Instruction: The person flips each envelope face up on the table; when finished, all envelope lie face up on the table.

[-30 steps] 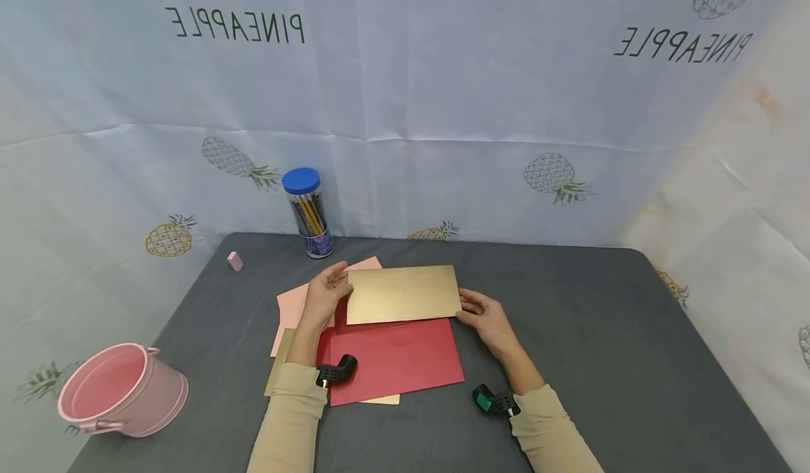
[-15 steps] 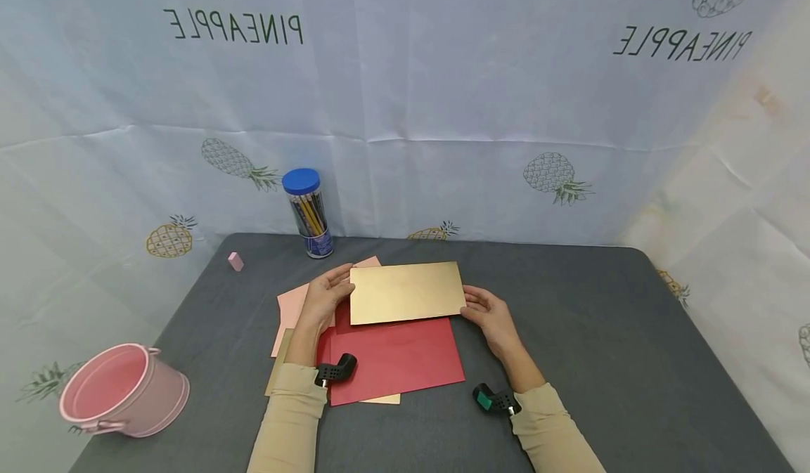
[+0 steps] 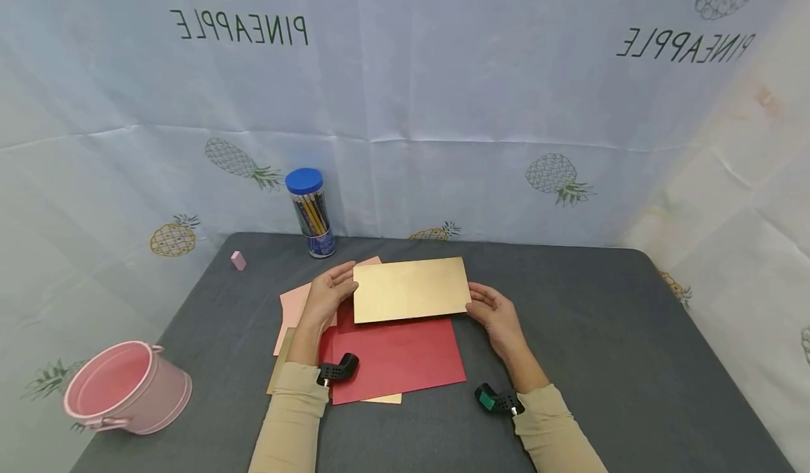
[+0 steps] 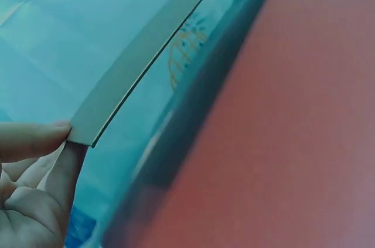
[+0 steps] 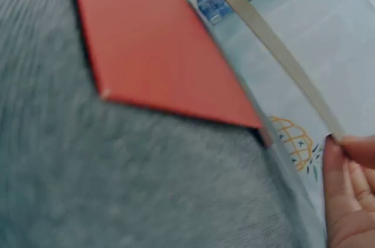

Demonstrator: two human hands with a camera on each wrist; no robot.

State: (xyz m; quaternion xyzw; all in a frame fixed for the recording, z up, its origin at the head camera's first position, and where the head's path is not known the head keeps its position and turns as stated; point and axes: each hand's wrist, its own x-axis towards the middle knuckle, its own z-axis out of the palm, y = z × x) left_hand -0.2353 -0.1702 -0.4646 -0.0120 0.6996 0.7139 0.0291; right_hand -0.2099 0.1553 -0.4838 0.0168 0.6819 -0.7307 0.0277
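The gold envelope (image 3: 410, 289) is held just above the middle of the grey table (image 3: 601, 332), lifted clear of the red envelope (image 3: 395, 360) that lies flat beneath it on top of pink and tan sheets (image 3: 294, 303). It looks light, thin and fairly stiff: seen edge-on from both wrist views it keeps a nearly straight line with only a slight bow, so it should hold its shape when supported at both ends, though its smooth metallic face may be slippery and would crease if squeezed hard. The short ends seem the natural places to take it. The left hand (image 3: 327, 296) pinches the left end, thumb on top and fingers below, as the left wrist view shows at the corner (image 4: 82, 133). The right hand (image 3: 495, 313) holds the right end between its fingertips (image 5: 351, 151); how tightly cannot be told there.
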